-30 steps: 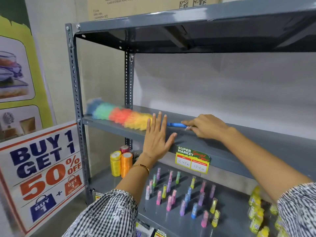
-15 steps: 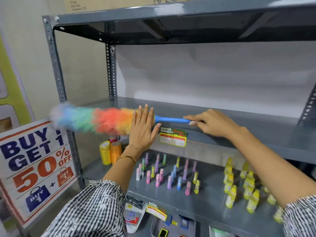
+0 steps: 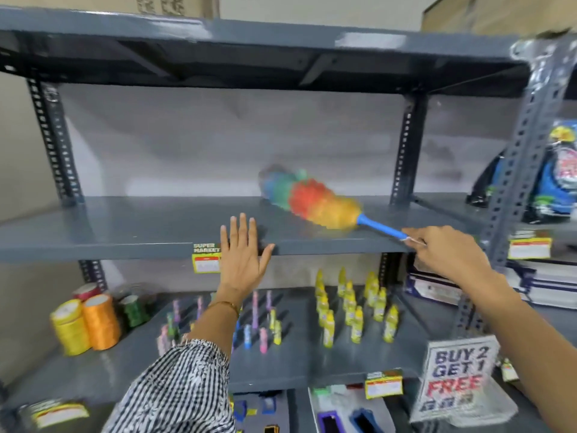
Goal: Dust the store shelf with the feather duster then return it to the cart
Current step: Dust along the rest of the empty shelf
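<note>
A feather duster (image 3: 315, 200) with a rainbow head and a blue handle lies across the right half of the grey middle shelf (image 3: 131, 223), its head blurred. My right hand (image 3: 446, 251) grips the end of the blue handle near the shelf's front right corner. My left hand (image 3: 242, 256) is held flat with fingers spread, its fingertips at the front edge of that shelf, holding nothing. No cart is in view.
The lower shelf (image 3: 299, 364) carries thread spools (image 3: 86, 321), several small coloured bottles (image 3: 263, 339) and yellow bottles (image 3: 352, 310). A "BUY 2 GET 1 FREE" sign (image 3: 457, 376) stands at the lower right. Blue bags (image 3: 559, 176) fill the neighbouring rack on the right.
The duster has swept from the shelf's left end to its right half, my right hand drawing it along. My view has shifted right. My left hand stays flat at the shelf edge.
</note>
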The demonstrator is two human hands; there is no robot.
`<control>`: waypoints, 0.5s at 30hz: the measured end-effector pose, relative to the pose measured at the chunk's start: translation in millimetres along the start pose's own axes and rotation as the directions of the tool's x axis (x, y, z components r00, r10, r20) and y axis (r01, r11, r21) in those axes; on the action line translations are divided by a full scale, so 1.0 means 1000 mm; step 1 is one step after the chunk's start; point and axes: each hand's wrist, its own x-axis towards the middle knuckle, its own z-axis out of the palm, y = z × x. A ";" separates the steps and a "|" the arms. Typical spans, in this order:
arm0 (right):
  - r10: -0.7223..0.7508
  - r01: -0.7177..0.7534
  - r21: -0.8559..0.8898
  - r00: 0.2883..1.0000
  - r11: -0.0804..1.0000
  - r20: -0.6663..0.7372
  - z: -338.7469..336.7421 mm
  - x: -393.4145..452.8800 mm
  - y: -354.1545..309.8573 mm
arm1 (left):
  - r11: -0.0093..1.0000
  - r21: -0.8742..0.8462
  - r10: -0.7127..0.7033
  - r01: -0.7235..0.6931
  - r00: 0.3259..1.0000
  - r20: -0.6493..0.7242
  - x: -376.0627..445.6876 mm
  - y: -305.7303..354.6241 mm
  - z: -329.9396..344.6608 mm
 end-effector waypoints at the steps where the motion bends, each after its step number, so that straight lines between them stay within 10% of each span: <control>1: -0.002 0.003 -0.044 1.000 0.999 0.021 -0.001 -0.003 0.002 | 1.000 0.004 -0.010 0.010 1.000 -0.001 0.000 0.001 0.002; 15: -0.465 0.470 -0.021 0.878 0.882 0.109 -0.014 0.000 -0.114 | 0.999 -0.024 -0.031 0.029 0.997 -0.064 -0.027 -0.062 -0.042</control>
